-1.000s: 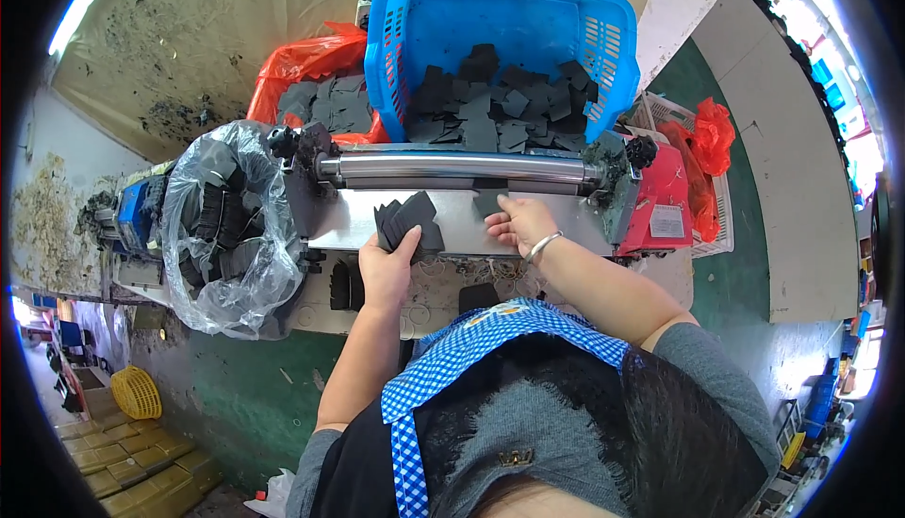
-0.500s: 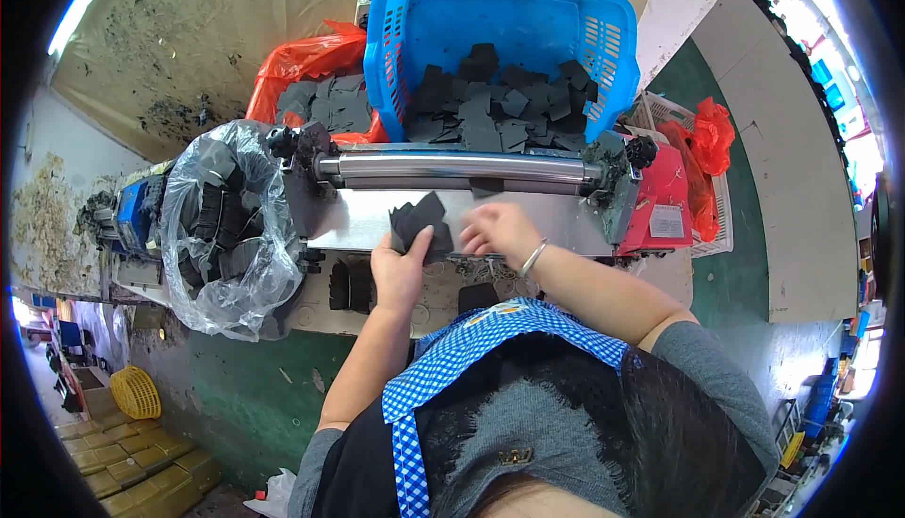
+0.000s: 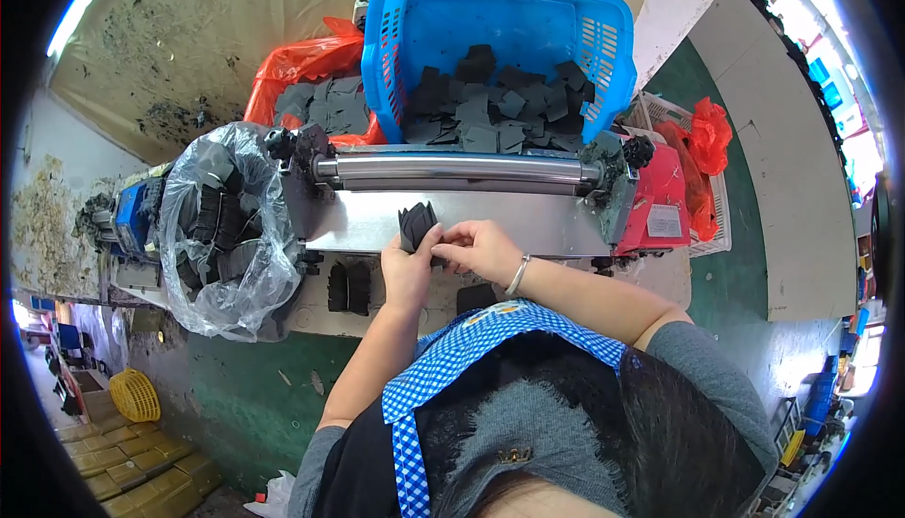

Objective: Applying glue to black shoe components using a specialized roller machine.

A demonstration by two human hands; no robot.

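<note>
My left hand (image 3: 408, 271) grips a small stack of thin black sheet pieces (image 3: 417, 224), upright and slightly fanned at the top, over the front of the machine's metal plate (image 3: 509, 221). Beside my left thumb, my right hand (image 3: 483, 249) has its fingers pinched together at the lower right edge of the stack; a bit of black sheet shows under the fingertips. Behind both hands runs the shiny metal roller (image 3: 462, 169) of the machine. A blue basket (image 3: 490, 14) beyond it holds many loose black pieces (image 3: 514, 103).
A clear plastic bag (image 3: 222, 301) with black stacks stands left of the plate. Below the plate's front edge lie more black stacks (image 3: 349, 288). An orange-red bag (image 3: 306, 58) of pieces is at the back left. The machine's red housing (image 3: 657, 193) and a white crate (image 3: 714, 235) are right.
My right hand has come left from the plate's middle to the stack. The stack looks narrower and more upright. The black piece at the roller is no longer visible.
</note>
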